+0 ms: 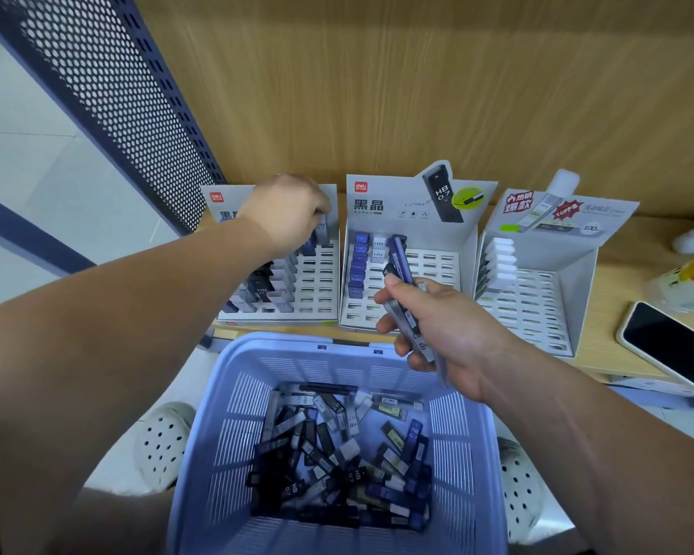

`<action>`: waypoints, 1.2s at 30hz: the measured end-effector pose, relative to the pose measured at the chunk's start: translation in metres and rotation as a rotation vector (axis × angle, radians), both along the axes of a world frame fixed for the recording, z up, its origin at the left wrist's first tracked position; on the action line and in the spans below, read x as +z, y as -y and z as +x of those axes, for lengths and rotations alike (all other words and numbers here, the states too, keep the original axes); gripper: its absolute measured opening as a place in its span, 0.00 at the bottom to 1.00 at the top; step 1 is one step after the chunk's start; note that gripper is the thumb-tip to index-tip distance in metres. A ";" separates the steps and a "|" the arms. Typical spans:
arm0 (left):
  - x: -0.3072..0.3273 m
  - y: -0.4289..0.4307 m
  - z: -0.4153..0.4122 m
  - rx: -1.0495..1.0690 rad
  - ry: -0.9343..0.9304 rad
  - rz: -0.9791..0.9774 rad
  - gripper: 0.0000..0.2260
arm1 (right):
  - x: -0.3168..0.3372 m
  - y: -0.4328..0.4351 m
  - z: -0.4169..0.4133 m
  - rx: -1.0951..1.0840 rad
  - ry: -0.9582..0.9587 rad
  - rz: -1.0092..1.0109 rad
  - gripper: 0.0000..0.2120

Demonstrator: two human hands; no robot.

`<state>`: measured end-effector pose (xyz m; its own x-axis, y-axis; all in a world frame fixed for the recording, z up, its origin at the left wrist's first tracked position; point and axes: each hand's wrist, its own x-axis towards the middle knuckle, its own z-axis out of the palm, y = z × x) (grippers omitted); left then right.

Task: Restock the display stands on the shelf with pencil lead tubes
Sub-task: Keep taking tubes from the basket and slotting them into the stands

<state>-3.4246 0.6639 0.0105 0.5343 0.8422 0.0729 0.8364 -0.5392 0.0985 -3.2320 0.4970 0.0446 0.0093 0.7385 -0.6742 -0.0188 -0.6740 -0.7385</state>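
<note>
Restocking under way beyond the blue basket [297, 354]: the left hand [293, 212], past its far left corner, pinches a lead tube [324, 233] at the left stand [321, 290] (roughly half filled); the right hand [453, 334], over its far rim, curls its fingers round a bundle of tubes [401, 260]; the middle stand [437, 270] and right stand [537, 306] behind it are mostly bare; many loose tubes [337, 454] lie inside it.

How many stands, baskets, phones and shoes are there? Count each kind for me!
Stands: 3
Basket: 1
Phone: 1
Shoes: 2
Total: 7
</note>
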 end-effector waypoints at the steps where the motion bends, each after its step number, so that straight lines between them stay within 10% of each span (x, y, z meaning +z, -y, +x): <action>1: 0.001 0.000 0.000 -0.002 0.004 -0.007 0.09 | 0.000 0.000 0.000 -0.001 0.004 -0.002 0.16; 17: -0.021 0.007 0.018 -0.009 -0.296 0.131 0.10 | -0.005 -0.003 0.007 -0.050 -0.084 -0.035 0.17; 21: -0.001 0.032 0.031 0.106 0.212 0.038 0.06 | 0.001 -0.005 0.011 -0.116 -0.274 -0.036 0.17; 25: 0.032 0.093 0.051 0.332 0.863 -0.577 0.11 | 0.003 -0.003 0.011 -0.178 -0.345 -0.017 0.17; 36: 0.037 0.154 0.064 0.518 1.200 -0.873 0.16 | 0.012 0.013 0.002 -0.126 -0.298 0.051 0.14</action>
<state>-3.3607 0.5096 0.0473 0.1756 0.9154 -0.3622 0.1130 0.3467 0.9311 -3.2302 0.4844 0.0564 -0.0898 0.7773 -0.6227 -0.3201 -0.6146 -0.7210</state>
